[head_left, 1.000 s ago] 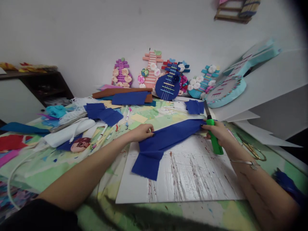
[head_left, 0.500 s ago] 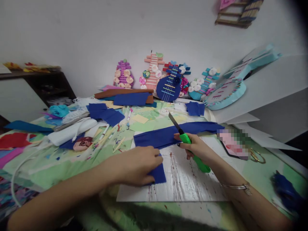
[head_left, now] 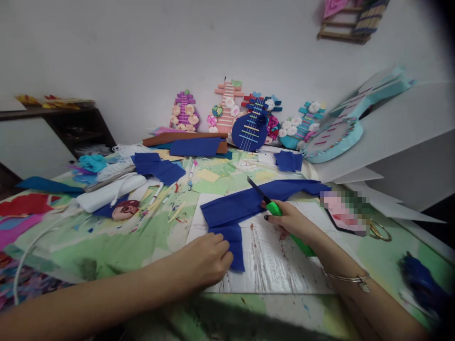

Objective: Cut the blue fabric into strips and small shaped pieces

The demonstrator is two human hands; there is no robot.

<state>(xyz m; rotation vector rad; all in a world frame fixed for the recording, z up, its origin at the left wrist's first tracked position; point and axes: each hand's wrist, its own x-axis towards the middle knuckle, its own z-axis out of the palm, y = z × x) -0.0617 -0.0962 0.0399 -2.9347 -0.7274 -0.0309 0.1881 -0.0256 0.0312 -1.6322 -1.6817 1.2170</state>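
My right hand [head_left: 289, 220] grips a green utility knife [head_left: 274, 208], its dark blade out and angled up to the left over a long strip of blue fabric [head_left: 236, 203]. Under the left end of that strip lies a small piece of blue fabric [head_left: 236, 248]. My left hand [head_left: 208, 260] has its fingers curled closed at this small piece's left edge; the fingertips are partly hidden. Both fabrics rest on a white board [head_left: 270, 265] scored with many brownish cut lines.
Right of the board lie a pixelated phone [head_left: 343, 210], gold-handled scissors [head_left: 380, 232] and a blurred dark-blue tool [head_left: 421, 279]. A white power strip [head_left: 110, 192] and blue scraps [head_left: 159, 168] are on the left. Decorated toy lutes [head_left: 249, 128] lean against the wall.
My left hand has drawn toward me and its fingers have curled, uncovering more of the small blue piece. The knife has dropped slightly, its blade lower over the long strip.
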